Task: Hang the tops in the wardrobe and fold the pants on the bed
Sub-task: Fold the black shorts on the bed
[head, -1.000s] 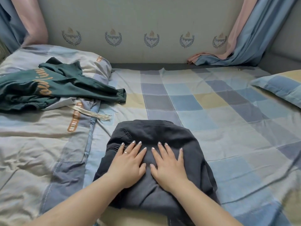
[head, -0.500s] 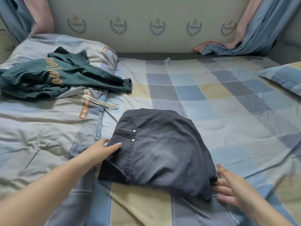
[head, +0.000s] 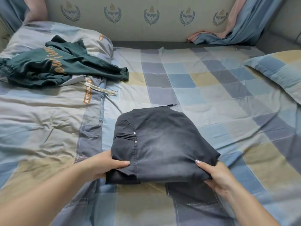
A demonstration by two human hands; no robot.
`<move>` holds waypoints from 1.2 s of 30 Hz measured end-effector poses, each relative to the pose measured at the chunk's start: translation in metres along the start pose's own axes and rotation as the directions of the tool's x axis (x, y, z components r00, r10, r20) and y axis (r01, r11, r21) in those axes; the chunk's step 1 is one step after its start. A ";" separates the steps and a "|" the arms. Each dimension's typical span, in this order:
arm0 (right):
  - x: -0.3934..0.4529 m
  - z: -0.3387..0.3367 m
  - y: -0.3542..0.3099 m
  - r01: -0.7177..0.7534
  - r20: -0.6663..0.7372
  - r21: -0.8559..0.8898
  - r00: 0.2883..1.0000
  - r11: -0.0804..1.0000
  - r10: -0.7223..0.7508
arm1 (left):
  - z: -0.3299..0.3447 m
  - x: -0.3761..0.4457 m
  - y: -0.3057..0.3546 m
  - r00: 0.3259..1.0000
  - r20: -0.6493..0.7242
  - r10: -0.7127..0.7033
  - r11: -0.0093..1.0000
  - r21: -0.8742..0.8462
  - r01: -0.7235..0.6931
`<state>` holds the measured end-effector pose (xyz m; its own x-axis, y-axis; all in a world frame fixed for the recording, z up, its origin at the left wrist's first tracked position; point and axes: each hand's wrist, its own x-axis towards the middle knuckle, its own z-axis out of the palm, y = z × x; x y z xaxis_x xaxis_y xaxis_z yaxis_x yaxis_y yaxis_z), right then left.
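A folded pair of dark grey jeans [head: 162,144] lies in the middle of the checked bed sheet [head: 219,98]. My left hand [head: 104,163] grips the near left corner of the jeans, thumb on top and fingers underneath. My right hand [head: 218,175] grips the near right corner the same way. The near edge of the jeans is raised a little off the sheet. A dark green garment with orange lettering [head: 57,66] lies crumpled at the far left on the duvet.
A pale blue and beige duvet [head: 40,121] covers the left side of the bed. A checked pillow [head: 280,72] lies at the right. A padded headboard panel [head: 146,28] runs along the back, with pink and blue curtains [head: 231,31] draped at the back right.
Both hands went from lying flat on top of the jeans to the sides, then took hold of the near corners. The near edge of the jeans has lifted.
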<state>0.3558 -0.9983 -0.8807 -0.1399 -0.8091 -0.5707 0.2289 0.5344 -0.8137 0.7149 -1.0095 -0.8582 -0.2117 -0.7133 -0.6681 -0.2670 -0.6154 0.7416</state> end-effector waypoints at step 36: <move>-0.444 -0.182 -0.198 0.093 -0.283 0.069 0.957 0.993 -0.070 | 0.229 -0.267 0.300 0.906 0.391 0.160 0.975 0.078 -0.206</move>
<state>0.1973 -0.7000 -0.4859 -0.4224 -0.7422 -0.5203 0.2812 0.4384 -0.8537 0.4758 -0.9271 -0.4714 -0.6023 -0.6137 -0.5104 -0.2904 -0.4272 0.8563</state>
